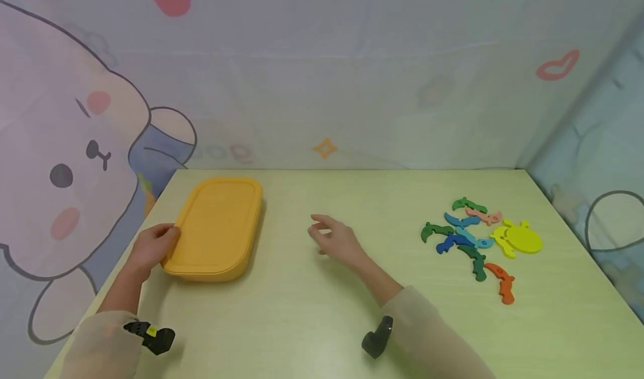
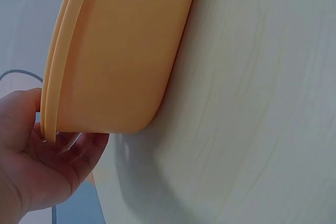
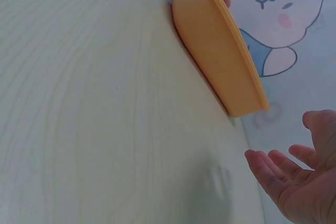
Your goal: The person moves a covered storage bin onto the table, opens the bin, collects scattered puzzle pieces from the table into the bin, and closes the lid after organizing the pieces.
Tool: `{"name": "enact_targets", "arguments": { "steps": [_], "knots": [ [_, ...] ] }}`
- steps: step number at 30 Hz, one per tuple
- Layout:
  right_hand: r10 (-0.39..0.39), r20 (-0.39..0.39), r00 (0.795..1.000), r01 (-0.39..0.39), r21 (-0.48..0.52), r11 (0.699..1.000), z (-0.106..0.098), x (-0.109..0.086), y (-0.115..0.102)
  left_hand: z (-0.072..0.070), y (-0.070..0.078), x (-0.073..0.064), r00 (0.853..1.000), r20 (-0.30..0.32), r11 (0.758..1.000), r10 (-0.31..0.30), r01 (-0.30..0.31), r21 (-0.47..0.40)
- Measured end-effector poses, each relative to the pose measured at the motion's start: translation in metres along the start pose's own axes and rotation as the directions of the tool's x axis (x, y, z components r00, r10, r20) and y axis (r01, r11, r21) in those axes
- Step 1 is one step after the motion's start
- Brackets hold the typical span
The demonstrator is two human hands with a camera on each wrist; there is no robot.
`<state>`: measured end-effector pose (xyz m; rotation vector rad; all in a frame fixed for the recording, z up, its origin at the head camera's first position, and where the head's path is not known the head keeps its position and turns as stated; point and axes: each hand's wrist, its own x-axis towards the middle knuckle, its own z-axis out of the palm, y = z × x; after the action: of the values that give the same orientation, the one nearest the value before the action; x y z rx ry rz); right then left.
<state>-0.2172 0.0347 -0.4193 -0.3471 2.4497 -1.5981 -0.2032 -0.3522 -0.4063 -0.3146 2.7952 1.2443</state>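
Backdrop cloth (image 1: 377, 88), pale and printed with a cartoon animal: hung across the upper part of the frame.

Table (image 1: 312, 323), light greenish-yellow, faintly grained: spread over the lower part.

Container (image 1: 213, 228): placed left of centre on the table, base down. Judged to be light, stiff plastic, not easily broken, and rather slippery on its smooth walls; contents cannot be told, so the weight is unsure. Best taken by the projecting rim, or steadied at both long sides. Finished in plain orange-yellow; oblong, round-cornered, its walls tapered towards the base, and covered by a flat lid of the same colour with a raised border.

Left hand (image 1: 153, 246): placed at the container's left edge; the rim is pinched, thumb over the lid side and fingers bent beneath.

Right hand (image 1: 338, 240): held near the middle of the frame, well apart from the container; fingers parted and loosely bent, nothing held.

Yellow oval piece (image 1: 524, 239): flat, laid at the right of the frame.

Slim curved pieces, among them an orange piece (image 1: 505, 284) and others in green, blue, pink and yellow: scattered beside the oval, some touching.
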Motion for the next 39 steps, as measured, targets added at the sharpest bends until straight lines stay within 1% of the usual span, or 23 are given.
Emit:
{"name": "enact_targets", "arguments": {
  "steps": [3,7,13,19,27,32,36,39],
  "knots": [
    [0.003,0.014,1.000,-0.003,-0.007,1.000,0.006,0.000,-0.002,0.001,0.002,-0.001,1.000,0.021,1.000,-0.008,0.008,-0.012],
    [-0.005,0.030,1.000,0.004,0.014,1.000,0.012,-0.001,-0.004,0.004,0.006,-0.003,0.999,0.042,1.000,-0.018,0.018,-0.011],
    [-0.003,0.041,0.999,0.001,0.049,0.999,0.021,0.000,-0.005,0.008,0.012,-0.006,0.997,0.079,0.999,-0.011,0.013,-0.031],
    [0.022,0.055,0.998,-0.027,0.096,0.995,0.030,-0.002,-0.012,0.013,0.017,-0.009,0.996,0.087,1.000,0.001,0.002,-0.026],
    [0.041,0.064,0.997,-0.048,0.117,0.992,0.043,0.000,-0.013,0.023,0.024,-0.014,0.994,0.112,0.997,0.014,-0.006,-0.072],
    [0.049,0.073,0.996,-0.059,0.132,0.989,0.047,0.001,-0.013,0.027,0.028,-0.014,0.990,0.133,0.994,0.038,-0.024,-0.103],
    [0.044,0.080,0.996,-0.056,0.147,0.988,0.049,0.000,-0.014,0.032,0.031,-0.015,0.989,0.140,0.992,0.044,-0.027,-0.121],
    [0.044,0.082,0.996,-0.059,0.182,0.982,0.049,-0.001,-0.015,0.035,0.033,-0.015,0.987,0.151,0.991,0.047,-0.027,-0.132]
  ]
}}
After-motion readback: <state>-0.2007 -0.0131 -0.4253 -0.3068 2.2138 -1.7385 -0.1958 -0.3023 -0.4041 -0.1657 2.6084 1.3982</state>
